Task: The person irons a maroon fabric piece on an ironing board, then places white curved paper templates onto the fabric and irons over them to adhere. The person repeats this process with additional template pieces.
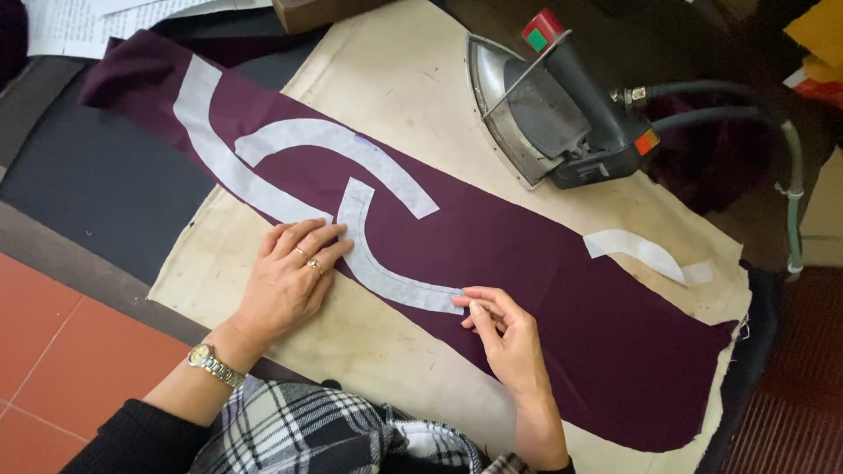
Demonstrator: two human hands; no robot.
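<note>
A long strip of dark maroon cloth lies slantwise on a cream pressing pad. Three curved white interfacing pieces rest on it. My left hand lies flat on the cloth with its fingertips on the upper end of the nearest curved piece. The lower end of that same piece is touched by the fingertips of my right hand. A second curved piece and a long one lie further left.
A steam iron with a black handle and hoses sits tilted on its side at the pad's far right. A loose white piece lies at the cloth's right edge. Papers at top left. Red tiled floor lower left.
</note>
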